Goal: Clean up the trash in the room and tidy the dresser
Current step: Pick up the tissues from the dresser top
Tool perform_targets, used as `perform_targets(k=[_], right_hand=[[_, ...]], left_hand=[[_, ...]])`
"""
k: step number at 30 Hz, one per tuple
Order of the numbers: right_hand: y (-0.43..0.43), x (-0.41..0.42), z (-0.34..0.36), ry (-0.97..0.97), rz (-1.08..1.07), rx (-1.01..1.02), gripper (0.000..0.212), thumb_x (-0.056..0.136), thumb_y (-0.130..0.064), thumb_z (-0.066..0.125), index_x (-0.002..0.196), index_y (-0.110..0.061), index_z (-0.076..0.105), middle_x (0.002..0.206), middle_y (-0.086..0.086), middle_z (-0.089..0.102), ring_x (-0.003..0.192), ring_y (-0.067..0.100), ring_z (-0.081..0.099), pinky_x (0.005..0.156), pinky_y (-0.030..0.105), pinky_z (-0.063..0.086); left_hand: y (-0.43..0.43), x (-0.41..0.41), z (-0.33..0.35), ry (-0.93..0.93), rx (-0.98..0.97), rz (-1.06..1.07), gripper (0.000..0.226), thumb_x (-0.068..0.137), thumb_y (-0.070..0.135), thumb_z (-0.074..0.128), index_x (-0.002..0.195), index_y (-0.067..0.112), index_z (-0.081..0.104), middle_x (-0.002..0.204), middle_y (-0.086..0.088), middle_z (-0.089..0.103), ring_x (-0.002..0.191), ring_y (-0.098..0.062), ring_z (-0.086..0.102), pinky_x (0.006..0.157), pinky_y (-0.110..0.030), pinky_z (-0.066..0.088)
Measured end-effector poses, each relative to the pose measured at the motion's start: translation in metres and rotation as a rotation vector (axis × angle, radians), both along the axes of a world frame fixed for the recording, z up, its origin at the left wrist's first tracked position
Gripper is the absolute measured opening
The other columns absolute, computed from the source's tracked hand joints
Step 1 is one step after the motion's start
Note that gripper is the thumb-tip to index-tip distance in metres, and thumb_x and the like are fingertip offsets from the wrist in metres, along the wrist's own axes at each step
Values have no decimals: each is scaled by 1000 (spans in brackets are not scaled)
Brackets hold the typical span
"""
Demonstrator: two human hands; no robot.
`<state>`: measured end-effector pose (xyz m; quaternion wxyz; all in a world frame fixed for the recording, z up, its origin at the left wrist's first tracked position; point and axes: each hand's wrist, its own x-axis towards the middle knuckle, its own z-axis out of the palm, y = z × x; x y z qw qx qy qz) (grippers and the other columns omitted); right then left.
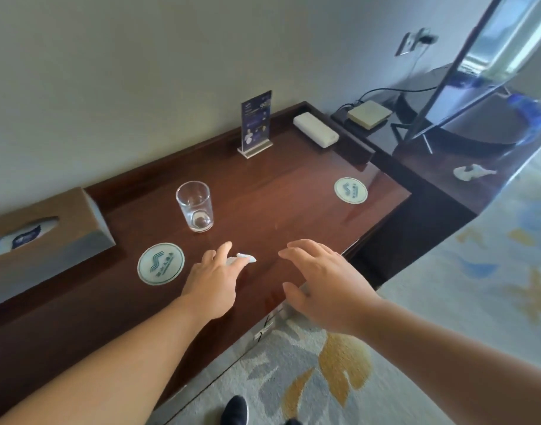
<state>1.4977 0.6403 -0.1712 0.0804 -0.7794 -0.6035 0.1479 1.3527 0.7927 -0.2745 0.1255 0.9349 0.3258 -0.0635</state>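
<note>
A small crumpled white scrap of paper (244, 258) lies on the dark wooden dresser top (281, 191), pinched at the fingertips of my left hand (214, 277). My right hand (321, 280) hovers over the dresser's front edge, fingers spread, holding nothing. An empty clear glass (195, 206) stands upright behind my left hand. One round white coaster (160, 263) lies just left of that hand and a second coaster (350, 190) lies far right. Another crumpled white tissue (473, 172) rests on the lower dark stand to the right.
A wooden tissue box (48, 237) sits at the left. An upright acrylic sign (256, 124) and a white block (316, 129) stand against the wall. A TV (483, 65), a set-top box (369, 113) and cables fill the right. Patterned carpet (324, 369) lies below.
</note>
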Motion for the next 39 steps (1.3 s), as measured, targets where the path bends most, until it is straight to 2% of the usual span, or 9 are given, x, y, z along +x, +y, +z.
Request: perform_targets(k=[3, 6, 8, 11, 16, 19, 28, 34, 39], right_hand=[[3, -3, 1, -10, -31, 0, 52, 92, -45, 45, 141, -29, 37, 145, -11, 36, 134, 10, 33, 109, 28, 28], [8, -8, 0, -13, -62, 2, 52, 91, -44, 47, 140, -28, 39, 144, -10, 38, 134, 11, 34, 109, 28, 30], [12, -10, 2, -19, -81, 9, 52, 90, -44, 48, 139, -28, 40, 143, -9, 38, 134, 12, 35, 109, 28, 30], [15, -9, 9, -36, -117, 17, 52, 91, -44, 47, 140, -28, 40, 144, -10, 38, 134, 11, 34, 109, 27, 29], [9, 1, 25, -82, -194, 43, 52, 91, -45, 46, 139, -29, 39, 144, -11, 38, 133, 10, 35, 108, 27, 30], [-3, 10, 37, -104, -250, 56, 52, 91, -45, 46, 140, -30, 39, 144, -12, 38, 133, 10, 36, 109, 27, 32], [-70, 54, 60, -136, -412, 106, 50, 91, -41, 47, 139, -30, 40, 144, -11, 40, 133, 10, 36, 108, 27, 34], [-124, 100, 72, -141, -439, 131, 51, 93, -42, 45, 141, -30, 38, 147, -11, 35, 136, 10, 32, 109, 26, 30], [-180, 155, 85, -152, -443, 175, 52, 92, -42, 46, 141, -29, 37, 147, -11, 34, 136, 11, 31, 109, 26, 28]], left_hand=[[0, -1, -8, 95, 3, -33, 47, 88, 13, 47, 132, 30, 42, 147, -2, 23, 117, -27, 42, 92, -40, 43], [4, -3, -11, 40, 4, -54, 30, 92, 17, 46, 121, 23, 48, 124, 0, 42, 104, -23, 48, 86, -39, 46], [9, -2, -7, 19, -47, -84, 26, 93, 21, 48, 119, 22, 49, 113, 1, 49, 106, -22, 50, 85, -37, 44], [17, 11, 11, -34, -53, -149, 12, 88, 22, 51, 99, 19, 47, 102, 2, 54, 104, -23, 53, 80, -37, 43], [22, 49, 39, -194, -33, -242, 24, 83, 26, 54, 106, 19, 54, 102, 3, 56, 101, -22, 52, 79, -34, 43], [14, 74, 56, -269, -27, -339, 22, 83, 36, 56, 94, 16, 57, 95, 2, 53, 96, -21, 51, 76, -34, 44], [-41, 150, 92, -316, -51, -577, 7, 85, 14, 50, 88, 17, 45, 92, 3, 42, 91, -23, 49, 73, -32, 40], [-90, 206, 116, -321, -44, -648, 16, 87, 20, 48, 102, 25, 44, 86, 10, 46, 73, -20, 45, 63, -31, 35], [-146, 261, 138, -320, -24, -651, 15, 86, 23, 46, 100, 27, 49, 83, 13, 49, 79, -16, 54, 64, -30, 39]])
